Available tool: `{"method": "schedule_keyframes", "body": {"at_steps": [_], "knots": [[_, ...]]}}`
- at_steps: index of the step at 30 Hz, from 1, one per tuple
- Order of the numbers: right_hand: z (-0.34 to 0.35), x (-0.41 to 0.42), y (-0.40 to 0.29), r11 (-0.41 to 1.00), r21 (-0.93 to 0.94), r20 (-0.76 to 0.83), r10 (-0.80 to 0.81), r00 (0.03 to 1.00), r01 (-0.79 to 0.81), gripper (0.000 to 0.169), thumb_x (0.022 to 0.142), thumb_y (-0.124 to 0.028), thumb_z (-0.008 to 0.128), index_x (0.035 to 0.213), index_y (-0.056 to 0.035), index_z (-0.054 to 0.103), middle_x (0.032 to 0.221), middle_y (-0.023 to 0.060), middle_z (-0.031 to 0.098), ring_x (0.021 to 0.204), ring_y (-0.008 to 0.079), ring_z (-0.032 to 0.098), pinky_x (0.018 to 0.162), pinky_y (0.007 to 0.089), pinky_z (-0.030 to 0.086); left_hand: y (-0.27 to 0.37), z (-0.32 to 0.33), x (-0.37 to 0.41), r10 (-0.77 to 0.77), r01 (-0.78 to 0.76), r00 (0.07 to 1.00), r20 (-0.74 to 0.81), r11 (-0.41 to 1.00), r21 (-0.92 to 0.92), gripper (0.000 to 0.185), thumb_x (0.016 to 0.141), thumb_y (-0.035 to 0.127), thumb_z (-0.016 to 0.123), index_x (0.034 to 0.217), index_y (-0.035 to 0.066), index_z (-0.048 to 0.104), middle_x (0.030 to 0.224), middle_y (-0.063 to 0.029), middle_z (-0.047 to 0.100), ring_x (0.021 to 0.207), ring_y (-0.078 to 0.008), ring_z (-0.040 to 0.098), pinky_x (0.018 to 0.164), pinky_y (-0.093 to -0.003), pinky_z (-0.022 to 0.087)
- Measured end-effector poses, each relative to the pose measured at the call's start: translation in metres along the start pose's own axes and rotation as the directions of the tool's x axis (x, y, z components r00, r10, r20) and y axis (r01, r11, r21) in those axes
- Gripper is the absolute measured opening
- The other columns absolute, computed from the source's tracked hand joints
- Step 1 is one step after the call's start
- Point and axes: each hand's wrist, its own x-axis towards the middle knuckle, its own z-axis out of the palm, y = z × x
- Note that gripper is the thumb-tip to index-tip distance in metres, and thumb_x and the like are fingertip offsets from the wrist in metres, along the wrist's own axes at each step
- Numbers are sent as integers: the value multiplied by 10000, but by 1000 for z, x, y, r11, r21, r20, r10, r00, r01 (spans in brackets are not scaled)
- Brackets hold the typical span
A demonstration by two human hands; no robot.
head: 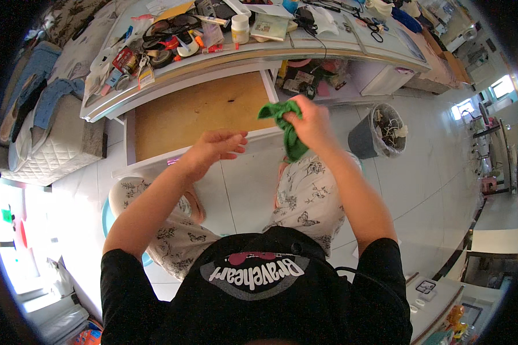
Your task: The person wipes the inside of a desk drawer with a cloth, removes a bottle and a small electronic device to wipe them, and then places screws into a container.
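A crumpled green cloth (291, 133) hangs from my right hand (310, 120), whose fingers close around its upper part. My left hand (219, 148) is raised with nothing in it, fingers apart, over the front edge of a pulled-out drawer (198, 114). The drawer's bare wooden bottom shows a small dark mark. My right hand is near the drawer's right front corner, in front of an open compartment (315, 79) that holds a jumble of items. A small purple object (172, 160) shows at the drawer's front, partly hidden by my left forearm.
Above the drawer, the glass-topped desk (259, 54) carries a white bottle (240, 29), tape rolls, keys (144, 62), scissors (375, 32) and cables. A lined trash bin (362, 138) with litter stands right on the tiled floor. A quilted bed (54, 140) is at left.
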Motion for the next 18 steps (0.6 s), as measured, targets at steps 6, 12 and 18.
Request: {"method": "schedule_keyframes", "body": {"at_steps": [6, 12, 18], "knots": [[-18, 27, 32, 941, 22, -162, 337, 928, -338, 409, 827, -438, 591, 879, -34, 624, 670, 169, 601, 660, 319, 598, 616, 381, 456, -3, -37, 25, 20, -20, 994, -108, 1000, -1, 363, 917, 308, 512, 1131, 19, 562, 1034, -90, 614, 923, -179, 593, 833, -288, 461], [-1, 46, 80, 929, 39, 117, 363, 925, -369, 356, 788, -331, 658, 1030, -73, 617, 907, 134, 648, 807, 270, 612, 725, 359, 462, -5, -44, 32, 59, 16, 991, -120, 839, 544, 363, 838, 289, 621, 1086, 27, 587, 1022, -117, 615, 922, -234, 597, 818, -345, 471], [48, 93, 107, 976, -172, 323, 181, 929, -130, 440, 733, -190, 711, 1139, -123, 554, 1084, 165, 599, 1004, 351, 562, 851, 415, 451, -22, -16, 22, 215, -101, 970, 116, -82, 991, 651, 693, 234, 705, 1260, 71, 430, 1065, -105, 550, 982, -276, 524, 810, -390, 467]]}}
